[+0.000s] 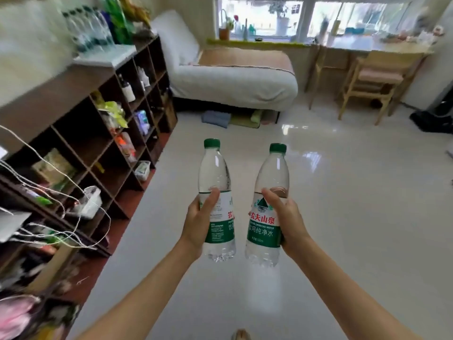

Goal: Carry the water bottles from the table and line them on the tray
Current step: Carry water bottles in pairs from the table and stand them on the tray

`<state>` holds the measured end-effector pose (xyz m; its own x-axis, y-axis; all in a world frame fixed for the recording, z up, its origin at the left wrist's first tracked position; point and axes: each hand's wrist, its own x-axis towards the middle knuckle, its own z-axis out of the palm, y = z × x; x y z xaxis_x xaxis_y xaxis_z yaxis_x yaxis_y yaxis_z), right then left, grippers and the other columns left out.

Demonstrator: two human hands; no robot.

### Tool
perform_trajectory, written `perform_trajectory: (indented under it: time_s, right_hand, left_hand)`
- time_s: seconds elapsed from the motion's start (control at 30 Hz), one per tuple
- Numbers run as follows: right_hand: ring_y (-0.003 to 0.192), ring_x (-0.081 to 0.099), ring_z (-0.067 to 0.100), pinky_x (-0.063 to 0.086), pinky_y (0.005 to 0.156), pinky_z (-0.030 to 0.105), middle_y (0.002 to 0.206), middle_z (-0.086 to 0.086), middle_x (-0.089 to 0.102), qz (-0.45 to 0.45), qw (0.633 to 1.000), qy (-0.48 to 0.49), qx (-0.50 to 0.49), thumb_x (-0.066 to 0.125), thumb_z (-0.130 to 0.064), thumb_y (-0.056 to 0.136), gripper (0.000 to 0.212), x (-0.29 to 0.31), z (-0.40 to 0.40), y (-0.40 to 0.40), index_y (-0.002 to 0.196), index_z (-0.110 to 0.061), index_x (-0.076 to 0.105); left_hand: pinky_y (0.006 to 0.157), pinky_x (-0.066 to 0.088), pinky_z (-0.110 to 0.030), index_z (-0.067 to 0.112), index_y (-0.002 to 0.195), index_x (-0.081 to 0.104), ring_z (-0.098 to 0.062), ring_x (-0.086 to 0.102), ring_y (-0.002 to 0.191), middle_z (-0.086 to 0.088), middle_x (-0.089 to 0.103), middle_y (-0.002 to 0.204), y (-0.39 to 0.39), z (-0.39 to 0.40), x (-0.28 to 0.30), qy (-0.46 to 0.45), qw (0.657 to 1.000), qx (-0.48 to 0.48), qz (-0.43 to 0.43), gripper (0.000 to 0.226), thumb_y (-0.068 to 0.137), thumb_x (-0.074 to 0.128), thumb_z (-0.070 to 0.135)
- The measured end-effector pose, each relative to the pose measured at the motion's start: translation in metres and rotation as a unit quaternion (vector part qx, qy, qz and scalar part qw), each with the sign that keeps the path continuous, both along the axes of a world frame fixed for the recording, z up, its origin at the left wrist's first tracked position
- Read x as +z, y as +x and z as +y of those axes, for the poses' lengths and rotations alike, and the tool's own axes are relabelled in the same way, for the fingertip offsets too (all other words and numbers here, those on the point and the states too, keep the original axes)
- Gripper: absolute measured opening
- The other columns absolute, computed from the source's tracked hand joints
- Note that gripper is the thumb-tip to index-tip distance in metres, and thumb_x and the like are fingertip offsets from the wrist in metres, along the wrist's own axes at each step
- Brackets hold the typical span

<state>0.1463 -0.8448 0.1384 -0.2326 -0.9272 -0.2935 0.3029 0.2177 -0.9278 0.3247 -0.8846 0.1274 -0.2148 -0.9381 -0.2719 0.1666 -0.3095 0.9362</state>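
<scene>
I hold two clear water bottles with green caps and green-and-white labels upright over the floor. My left hand grips the left bottle around its label. My right hand grips the right bottle the same way. The two bottles are side by side with a small gap between them. On top of the shelf unit at the upper left, a white tray carries several more bottles standing in a row, blurred.
A dark wooden cubby shelf full of items runs along the left, with loose white cables at its near end. A white bed stands ahead. A wooden desk and chair sit at the right under the windows. Glossy floor lies between.
</scene>
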Motion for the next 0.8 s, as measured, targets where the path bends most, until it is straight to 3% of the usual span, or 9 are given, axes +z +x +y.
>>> perform_trajectory:
  time_s: [0.2, 0.4, 0.57, 0.7, 0.8]
  right_hand:
    - [0.078, 0.073, 0.026, 0.058, 0.067, 0.037, 0.083, 0.008, 0.074, 0.020, 0.995, -0.020, 0.098, 0.071, -0.036, 0.077, 0.033, 0.011, -0.179, 0.017, 0.101, -0.015, 0.062]
    - [0.080, 0.074, 0.023, 0.059, 0.064, 0.032, 0.087, 0.004, 0.075, 0.058, 0.986, -0.055, 0.144, 0.075, -0.050, 0.060, 0.057, 0.009, -0.348, 0.043, 0.106, -0.020, 0.060]
    - [0.078, 0.074, 0.018, 0.057, 0.060, 0.025, 0.087, -0.001, 0.075, 0.076, 0.984, -0.074, 0.144, 0.076, -0.048, 0.062, 0.051, 0.023, -0.485, 0.047, 0.105, -0.024, 0.060]
    - [0.082, 0.073, 0.016, 0.058, 0.066, 0.029, 0.090, -0.004, 0.075, 0.099, 0.981, -0.099, 0.132, 0.075, -0.050, 0.061, 0.045, 0.035, -0.588, 0.041, 0.100, -0.031, 0.062]
    - [0.084, 0.073, 0.017, 0.058, 0.070, 0.032, 0.093, -0.003, 0.075, 0.097, 0.979, -0.114, 0.140, 0.075, -0.050, 0.061, 0.044, 0.034, -0.668, 0.036, 0.099, -0.033, 0.063]
  left_hand:
    - [0.071, 0.058, -0.032, 0.031, 0.107, 0.065, -0.022, 0.072, 0.094, -0.003, 0.075, 0.102, 0.018, -0.132, 0.003, -0.010, 0.995, 0.094, -0.004, 0.041, 0.075, 0.068, 0.057]
    - [0.066, 0.057, -0.024, 0.044, 0.092, 0.072, -0.016, 0.073, 0.091, 0.002, 0.076, 0.099, 0.034, -0.297, -0.007, -0.027, 0.991, 0.133, 0.025, 0.019, 0.075, 0.067, 0.051]
    - [0.063, 0.057, -0.022, 0.042, 0.095, 0.072, -0.016, 0.074, 0.090, 0.002, 0.076, 0.099, 0.040, -0.444, 0.011, -0.039, 0.991, 0.124, 0.019, 0.025, 0.073, 0.069, 0.053]
    - [0.065, 0.056, -0.020, 0.035, 0.108, 0.065, -0.014, 0.073, 0.092, 0.004, 0.076, 0.101, 0.039, -0.549, 0.022, -0.054, 0.989, 0.135, 0.011, 0.038, 0.074, 0.068, 0.052]
    - [0.067, 0.057, -0.021, 0.035, 0.107, 0.066, -0.015, 0.072, 0.095, 0.004, 0.076, 0.102, 0.042, -0.623, 0.019, -0.064, 0.989, 0.134, 0.000, 0.042, 0.070, 0.069, 0.055]
